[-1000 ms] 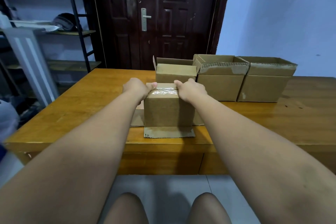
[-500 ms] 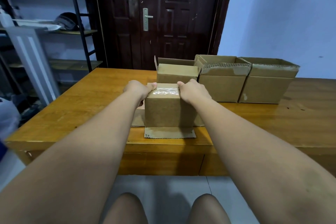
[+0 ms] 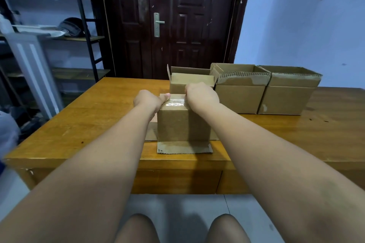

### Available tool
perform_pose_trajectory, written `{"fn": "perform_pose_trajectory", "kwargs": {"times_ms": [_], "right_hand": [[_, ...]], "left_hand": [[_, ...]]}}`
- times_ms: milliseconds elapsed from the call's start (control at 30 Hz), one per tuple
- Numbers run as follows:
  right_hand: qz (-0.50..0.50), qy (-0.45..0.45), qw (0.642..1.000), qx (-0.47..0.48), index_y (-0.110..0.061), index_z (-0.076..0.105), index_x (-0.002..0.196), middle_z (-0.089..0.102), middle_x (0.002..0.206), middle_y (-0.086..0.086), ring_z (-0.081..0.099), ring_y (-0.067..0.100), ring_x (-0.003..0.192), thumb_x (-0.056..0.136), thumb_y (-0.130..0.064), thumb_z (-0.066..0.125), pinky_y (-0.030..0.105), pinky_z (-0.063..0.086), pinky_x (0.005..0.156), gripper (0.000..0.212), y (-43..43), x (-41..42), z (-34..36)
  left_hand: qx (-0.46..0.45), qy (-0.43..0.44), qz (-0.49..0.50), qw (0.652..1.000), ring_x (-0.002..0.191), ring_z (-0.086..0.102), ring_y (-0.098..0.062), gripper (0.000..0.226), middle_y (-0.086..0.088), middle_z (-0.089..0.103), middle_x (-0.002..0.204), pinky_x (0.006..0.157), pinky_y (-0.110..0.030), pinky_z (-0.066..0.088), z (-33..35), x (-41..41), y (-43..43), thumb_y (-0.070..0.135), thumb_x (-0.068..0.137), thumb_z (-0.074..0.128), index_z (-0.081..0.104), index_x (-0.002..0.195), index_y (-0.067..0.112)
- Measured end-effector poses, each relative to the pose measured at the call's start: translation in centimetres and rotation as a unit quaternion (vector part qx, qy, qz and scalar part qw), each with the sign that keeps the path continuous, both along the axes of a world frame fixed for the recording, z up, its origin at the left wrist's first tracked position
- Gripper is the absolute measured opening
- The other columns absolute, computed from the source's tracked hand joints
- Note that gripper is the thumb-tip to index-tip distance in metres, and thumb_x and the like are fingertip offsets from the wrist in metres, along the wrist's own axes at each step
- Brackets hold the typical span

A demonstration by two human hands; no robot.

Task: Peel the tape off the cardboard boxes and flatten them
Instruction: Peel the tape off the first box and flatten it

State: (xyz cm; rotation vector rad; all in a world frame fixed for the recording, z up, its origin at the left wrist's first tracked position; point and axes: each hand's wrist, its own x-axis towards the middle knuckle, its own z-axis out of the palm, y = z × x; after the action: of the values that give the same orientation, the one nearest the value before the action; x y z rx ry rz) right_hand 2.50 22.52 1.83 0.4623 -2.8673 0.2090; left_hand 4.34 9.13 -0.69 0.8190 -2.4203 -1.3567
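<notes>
A small cardboard box (image 3: 182,124) stands near the front edge of the wooden table (image 3: 88,122), its lower flaps splayed flat on the tabletop. Clear tape (image 3: 175,102) runs across its top. My left hand (image 3: 149,101) grips the box's top left edge, thumb lying on the top. My right hand (image 3: 201,94) sits on the top's far right part, fingers curled at the tape's far end; whether they pinch the tape is hidden. Behind it stand three open boxes: a small one (image 3: 189,82), a middle one (image 3: 240,89) and a right one (image 3: 288,92).
A dark door (image 3: 173,21) stands behind the table. A black metal shelf rack (image 3: 83,25) and a white panel (image 3: 33,69) are at the left. My knees show below the table's front edge, over a grey tiled floor.
My right hand has shifted a little farther across the box top toward the tape's far end. The left hand and the box have stayed put.
</notes>
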Motion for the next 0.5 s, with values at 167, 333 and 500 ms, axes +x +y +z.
{"fn": "perform_pose_trajectory", "kwargs": {"times_ms": [167, 333, 500], "right_hand": [[0.029, -0.05, 0.995, -0.08, -0.014, 0.063, 0.119, 0.066, 0.113, 0.009, 0.062, 0.027, 0.097, 0.094, -0.021, 0.051, 0.04, 0.055, 0.085, 0.029, -0.5, -1.2, -0.4], [0.09, -0.088, 0.991, -0.034, -0.036, 0.043, 0.138, 0.053, 0.137, 0.002, 0.049, 0.028, 0.124, 0.093, -0.065, 0.024, 0.05, 0.039, 0.103, 0.057, -1.1, -1.0, -1.2], [0.093, -0.085, 0.992, -0.018, -0.039, 0.038, 0.142, 0.046, 0.144, 0.005, 0.042, 0.03, 0.131, 0.095, -0.062, 0.021, 0.05, 0.033, 0.107, 0.056, -0.5, -1.7, -1.5]], "left_hand": [[0.043, 0.017, -0.024, 0.999, 0.089, 0.062, -0.029, 0.049, -0.014, 0.064, 0.1, 0.084, -0.039, 0.054, -0.1, -0.4, 0.0, 0.045, 0.085, 0.066, 0.06, 0.103, 0.0], [0.003, -0.03, -0.039, 0.999, 0.067, 0.05, -0.025, 0.049, -0.013, 0.054, 0.082, 0.064, -0.032, 0.043, 0.2, -0.3, -0.1, 0.047, 0.089, 0.058, 0.06, 0.103, 0.0], [-0.068, -0.012, -0.006, 0.998, 0.09, 0.063, -0.033, 0.043, -0.019, 0.064, 0.101, 0.064, -0.033, 0.043, 0.3, -0.1, 0.3, 0.039, 0.096, 0.051, 0.06, 0.107, -0.001]]}}
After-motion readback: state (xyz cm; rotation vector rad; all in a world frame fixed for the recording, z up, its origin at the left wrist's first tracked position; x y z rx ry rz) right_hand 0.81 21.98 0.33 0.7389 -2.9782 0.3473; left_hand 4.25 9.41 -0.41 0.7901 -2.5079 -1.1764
